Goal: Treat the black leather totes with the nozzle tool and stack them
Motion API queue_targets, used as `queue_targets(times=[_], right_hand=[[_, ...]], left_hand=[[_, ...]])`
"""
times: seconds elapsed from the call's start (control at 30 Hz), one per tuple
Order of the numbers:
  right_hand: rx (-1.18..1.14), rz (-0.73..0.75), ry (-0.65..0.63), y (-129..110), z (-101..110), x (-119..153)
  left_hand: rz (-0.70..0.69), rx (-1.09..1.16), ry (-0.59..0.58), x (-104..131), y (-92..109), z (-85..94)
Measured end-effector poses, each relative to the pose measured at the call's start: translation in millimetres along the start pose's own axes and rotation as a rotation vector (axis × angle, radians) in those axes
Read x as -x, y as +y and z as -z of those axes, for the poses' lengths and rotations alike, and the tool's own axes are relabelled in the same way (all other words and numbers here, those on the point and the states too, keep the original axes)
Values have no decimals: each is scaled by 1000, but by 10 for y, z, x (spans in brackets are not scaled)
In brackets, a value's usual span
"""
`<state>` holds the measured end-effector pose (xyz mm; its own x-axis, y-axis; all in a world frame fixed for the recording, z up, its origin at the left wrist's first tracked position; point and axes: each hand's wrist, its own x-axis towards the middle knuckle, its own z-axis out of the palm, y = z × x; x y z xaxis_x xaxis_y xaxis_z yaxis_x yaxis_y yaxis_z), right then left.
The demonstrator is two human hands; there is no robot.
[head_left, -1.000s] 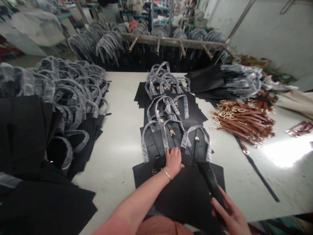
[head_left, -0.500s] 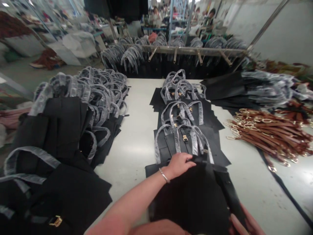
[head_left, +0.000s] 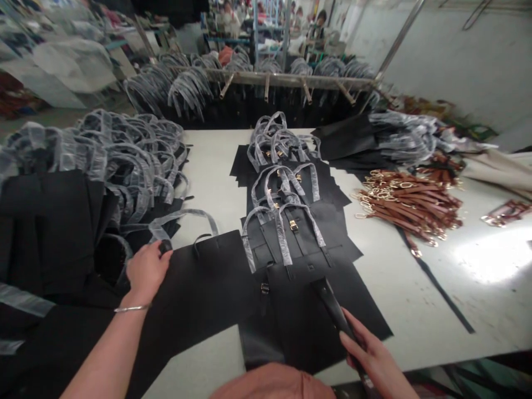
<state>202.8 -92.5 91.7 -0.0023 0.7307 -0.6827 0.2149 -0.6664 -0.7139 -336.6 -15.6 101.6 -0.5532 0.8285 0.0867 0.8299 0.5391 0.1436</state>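
The left hand [head_left: 147,271] is pinching the far corner of a flat black bag panel [head_left: 208,282], whose arched, clear-plastic-wrapped handle [head_left: 189,215] is showing beyond its far edge. This panel is spanning the gap on the white surface [head_left: 208,188] between a heap of black panels [head_left: 54,233] and a middle row of gold-buckled black panels [head_left: 305,235]. The right hand [head_left: 369,349] is gripping a long, glossy black strip [head_left: 334,310] over that row's near end. Brown straps with gold clasps [head_left: 415,208] are lying farther right.
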Motion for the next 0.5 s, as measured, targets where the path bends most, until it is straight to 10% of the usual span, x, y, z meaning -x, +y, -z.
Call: queue_targets(times=[0.1,0.27,0.5], right_hand=[[67,13,-23,-136,-107,-54],[118,24,-128,-369,-283,-181],[117,43,-113,-490,-329,-245]], left_hand=[[-225,76,95,438,497,-264],[-691,529,-191,1342,1627,-759],[-882,299,-265,1193,2281,-1056]])
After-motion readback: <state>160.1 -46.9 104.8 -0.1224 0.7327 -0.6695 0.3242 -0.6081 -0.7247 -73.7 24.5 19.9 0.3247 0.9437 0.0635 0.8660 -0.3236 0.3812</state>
